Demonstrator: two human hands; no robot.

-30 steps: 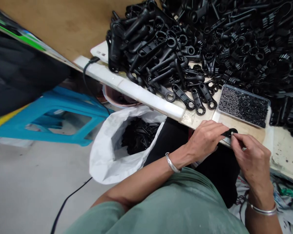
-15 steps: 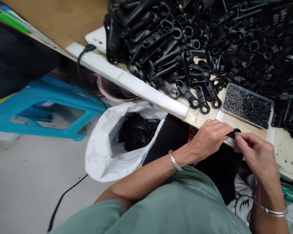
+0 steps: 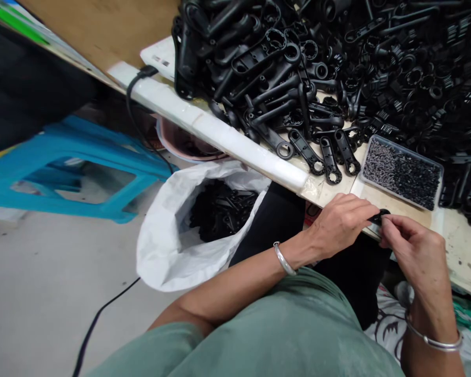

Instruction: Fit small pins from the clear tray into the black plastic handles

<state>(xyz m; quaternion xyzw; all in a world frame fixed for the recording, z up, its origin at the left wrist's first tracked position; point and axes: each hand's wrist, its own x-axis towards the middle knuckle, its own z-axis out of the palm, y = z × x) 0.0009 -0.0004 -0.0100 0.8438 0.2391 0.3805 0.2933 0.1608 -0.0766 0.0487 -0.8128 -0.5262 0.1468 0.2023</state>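
Observation:
At the table's front edge my left hand is closed around a black plastic part, whose rounded end shows past the fingertips. The thumb and fingers of my right hand pinch at that same end; whatever lies between them is hidden. Just beyond my hands sits a clear plastic box with small screws on one side and small black pieces on the other. To its left lie several black plastic arms with ring-shaped ends, hollow side up.
A large heap of black plastic parts covers the back of the table. A white foam strip lines the table edge. Below it stands a white sack holding black parts, beside a blue stool and a pink bucket.
The whole view has shifted slightly. Both hands stay at the table edge on the black plastic part, with hardly any change in their grip.

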